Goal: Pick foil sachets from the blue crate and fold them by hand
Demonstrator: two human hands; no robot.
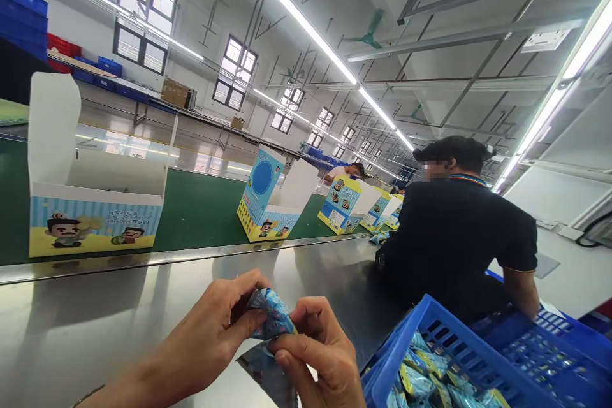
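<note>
Pinching a small blue foil packet (271, 313) with both hands, the seated-height worker nearest me holds it over the front part of the steel bench (119, 309). The left hand (210, 338) is closed on its upper left side, thumb in front and fingers behind; the right hand (322, 350) nips its lower right edge between thumb and fingers. The packet looks light and soft, its thin skin crinkled and shiny, so I judge it would crush easily and might slide a little under dry fingertips. Its flat edges and corners seem the safest hold; whether what it contains is fragile I cannot tell.

Just right of the hands, a blue plastic crate (424, 313) with slotted walls holds a loose heap of similar blue-and-yellow packets (417, 384). Another blue crate (523, 339) lies beyond it, beside a co-worker (471, 236) in a dark shirt; its contents are too unclear to name.

Across the bench, printed cartons stand in a row on a green belt (201, 201). The nearest carton (98, 226) gapes open, its floor hidden by the front wall. The next carton (261, 188) is open too, with further cartons (338, 205) past it.
</note>
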